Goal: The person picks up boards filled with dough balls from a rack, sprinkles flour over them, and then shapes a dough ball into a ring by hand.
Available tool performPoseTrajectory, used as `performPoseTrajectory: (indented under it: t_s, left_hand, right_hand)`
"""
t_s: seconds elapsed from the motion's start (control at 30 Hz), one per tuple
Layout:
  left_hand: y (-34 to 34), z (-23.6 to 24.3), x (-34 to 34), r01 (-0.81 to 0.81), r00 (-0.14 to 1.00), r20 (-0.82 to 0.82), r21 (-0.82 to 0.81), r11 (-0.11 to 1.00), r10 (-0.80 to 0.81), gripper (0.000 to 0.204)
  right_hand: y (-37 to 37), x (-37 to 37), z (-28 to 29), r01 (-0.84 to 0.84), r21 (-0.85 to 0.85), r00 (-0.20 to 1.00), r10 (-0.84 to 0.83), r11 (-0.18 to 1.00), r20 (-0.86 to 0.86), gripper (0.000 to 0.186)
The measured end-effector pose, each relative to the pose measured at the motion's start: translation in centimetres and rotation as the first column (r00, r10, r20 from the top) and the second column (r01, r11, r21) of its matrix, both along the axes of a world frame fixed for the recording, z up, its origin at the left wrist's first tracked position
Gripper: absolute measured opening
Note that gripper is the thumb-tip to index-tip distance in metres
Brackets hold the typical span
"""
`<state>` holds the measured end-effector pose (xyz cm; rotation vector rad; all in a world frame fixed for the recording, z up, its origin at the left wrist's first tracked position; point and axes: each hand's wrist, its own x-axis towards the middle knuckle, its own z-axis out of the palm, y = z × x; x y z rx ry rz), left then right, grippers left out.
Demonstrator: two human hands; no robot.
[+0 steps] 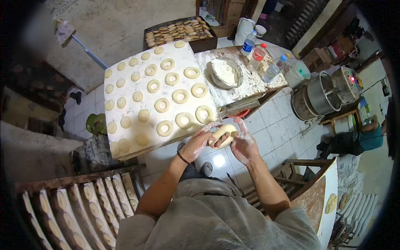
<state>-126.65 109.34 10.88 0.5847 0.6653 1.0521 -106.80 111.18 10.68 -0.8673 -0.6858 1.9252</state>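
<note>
Between my hands, just off the front edge of the floured board [162, 62], is a ring of pale dough [224, 129]. My left hand [197, 144] grips its left side, with fingertips showing in the hole. My right hand [246, 146] holds the right side, one finger pointing up away from it. Both hands are dusted with flour. On the board, shaped dough rings [184, 120] lie in rows on the right half, and round dough pieces without holes [137, 96] lie toward the left and back.
A metal bowl of flour [226, 73] and several plastic bottles [256, 56] stand on a side table. Behind the board sits a tray of browned pieces [179, 32]. A mixer [323, 93] and a person [371, 137] are at right; racked dough trays [89, 200] stand lower left.
</note>
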Motion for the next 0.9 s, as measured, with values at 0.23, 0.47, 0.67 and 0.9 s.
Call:
performPoseTrajectory:
  t_s: [0.23, 0.47, 0.67, 0.9]
  left_hand:
    - [-1.7, 2.7, 1.1, 0.020, 0.936, -0.346, 0.219, 0.976, 0.058, 0.038]
    - [-2.5, 1.9, 0.3, -0.092, 0.995, -0.009, 0.144, 0.985, 0.094, 0.038]
    - [-2.5, 3.6, 1.1, -0.126, 0.945, 0.294, -0.067, 0.990, 0.141, 0.042]
    - [-1.8, 2.1, 1.2, -0.071, 0.988, -0.131, 0.077, 0.995, 0.080, 0.029]
  right_hand:
    - [-1.0, -0.2, 1.6, -0.018, 0.463, 0.874, -0.211, 0.886, 0.438, 0.038]
    - [-1.9, 0.3, 5.1, -0.025, 0.214, 0.999, 0.029, 0.977, -0.016, 0.051]
    - [-3.0, 1.6, 1.3, -0.138, 0.106, 0.987, 0.146, 0.985, -0.074, 0.042]
    - [-3.6, 2.8, -0.6, -0.307, 0.173, 0.898, 0.225, 0.936, 0.379, 0.038]
